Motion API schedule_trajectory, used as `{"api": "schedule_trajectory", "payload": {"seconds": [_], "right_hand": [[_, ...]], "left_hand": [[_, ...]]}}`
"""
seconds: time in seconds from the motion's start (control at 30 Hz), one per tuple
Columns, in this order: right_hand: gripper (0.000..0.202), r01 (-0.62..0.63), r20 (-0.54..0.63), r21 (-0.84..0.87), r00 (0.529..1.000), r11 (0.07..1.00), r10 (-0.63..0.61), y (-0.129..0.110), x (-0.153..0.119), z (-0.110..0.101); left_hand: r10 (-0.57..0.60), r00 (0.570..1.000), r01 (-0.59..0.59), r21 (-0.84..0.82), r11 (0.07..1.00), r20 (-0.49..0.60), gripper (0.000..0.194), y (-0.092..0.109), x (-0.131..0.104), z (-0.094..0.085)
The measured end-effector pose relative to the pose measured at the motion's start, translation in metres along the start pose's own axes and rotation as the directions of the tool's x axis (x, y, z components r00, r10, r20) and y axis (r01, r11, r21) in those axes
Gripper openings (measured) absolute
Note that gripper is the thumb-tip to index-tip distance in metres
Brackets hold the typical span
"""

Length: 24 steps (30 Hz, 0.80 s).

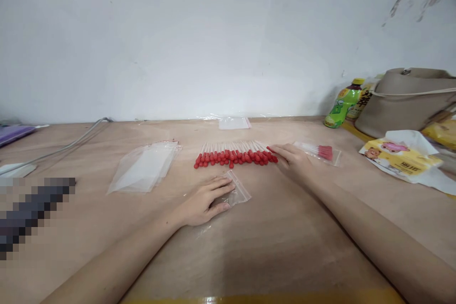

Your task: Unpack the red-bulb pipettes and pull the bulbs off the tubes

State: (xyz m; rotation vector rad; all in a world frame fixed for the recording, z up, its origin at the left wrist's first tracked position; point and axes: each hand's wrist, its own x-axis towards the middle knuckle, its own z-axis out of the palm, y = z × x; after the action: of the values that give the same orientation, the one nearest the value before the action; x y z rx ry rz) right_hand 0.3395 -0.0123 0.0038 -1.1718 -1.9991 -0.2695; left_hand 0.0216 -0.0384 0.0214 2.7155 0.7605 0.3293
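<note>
A row of thin white sticks with red tips (231,156) lies on the table, the red ends toward me. My left hand (208,199) rests on a small clear zip bag (241,191) in front of the row, fingers spread over its film. At the row's right end, my right hand (290,154) lies with its fingers stretched out, fingertips touching the outermost red tips. Part of its thumb is hidden. Just beyond that hand, a clear zip bag with several red-tipped sticks (325,152) lies flat.
A stack of clear bags (142,171) lies to the left, and another bag (234,123) lies by the wall. Back right stand a green-labelled bottle (344,104) and a beige handbag (402,104). A yellow-white wrapper (402,159) is near them; a grey cable (76,141) crosses the left.
</note>
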Motion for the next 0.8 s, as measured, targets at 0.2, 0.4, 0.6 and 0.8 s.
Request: {"api": "schedule_trajectory", "payload": {"seconds": [0.2, 0.4, 0.6, 0.8], "right_hand": [[0.028, 0.035, 0.135, -0.047, 0.990, 0.998, -0.028, 0.0063, -0.0030, 0.0026], [0.029, -0.049, 0.113, 0.011, 0.993, 0.999, 0.047, -0.0018, -0.0007, -0.0032], [0.027, -0.195, 0.099, 0.125, 0.978, 0.973, 0.183, 0.0017, -0.0012, 0.0018], [0.023, -0.275, 0.070, 0.216, 0.961, 0.937, 0.267, 0.0065, -0.0019, 0.0054]], "left_hand": [[-0.046, 0.999, 0.047, 0.063, 0.997, -0.004, 0.047, -0.0016, -0.0021, 0.0043], [-0.087, 0.996, 0.085, 0.108, 0.991, 0.007, 0.050, 0.0002, -0.0034, 0.0038], [-0.091, 0.996, 0.088, 0.129, 0.988, 0.012, 0.051, -0.0007, -0.0038, 0.0051], [-0.086, 0.996, 0.085, 0.132, 0.988, 0.008, 0.051, 0.0001, -0.0040, 0.0040]]}}
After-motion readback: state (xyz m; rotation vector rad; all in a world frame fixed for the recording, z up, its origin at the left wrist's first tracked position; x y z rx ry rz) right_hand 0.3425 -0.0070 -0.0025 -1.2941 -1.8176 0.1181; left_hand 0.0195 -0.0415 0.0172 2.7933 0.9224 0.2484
